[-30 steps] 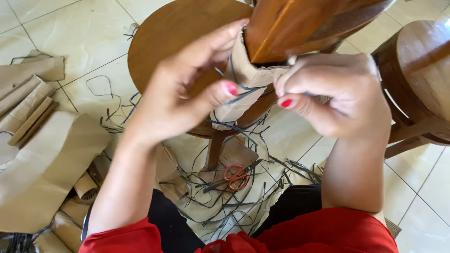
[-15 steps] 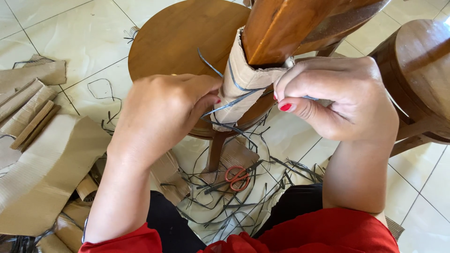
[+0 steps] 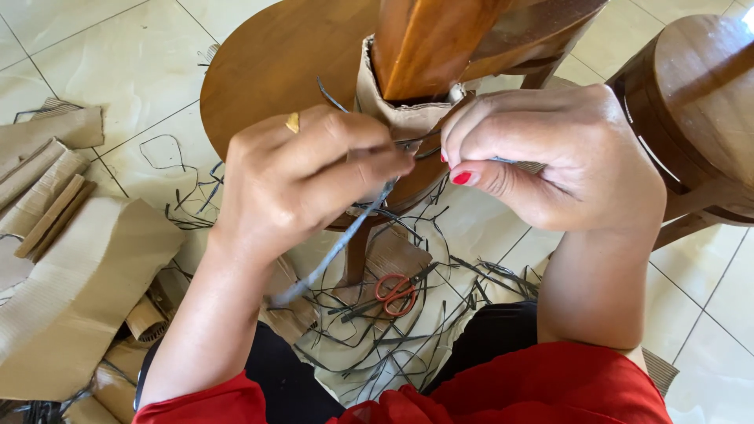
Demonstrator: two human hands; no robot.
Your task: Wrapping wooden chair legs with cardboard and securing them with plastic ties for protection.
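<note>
At the wooden leg (image 3: 424, 39), cardboard wrap (image 3: 393, 110) sits around it. Left hand (image 3: 306, 177) pinches a dark strap (image 3: 338, 247); right hand (image 3: 550, 157) clamps its other end. Tying step, likely; next needs a firm pull. Scissors (image 3: 395, 292) on floor (image 3: 133, 71).

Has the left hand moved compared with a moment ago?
Yes. The left hand has shifted right across the round stool seat, now nearly meeting the right hand, pulling a dark strap.
</note>
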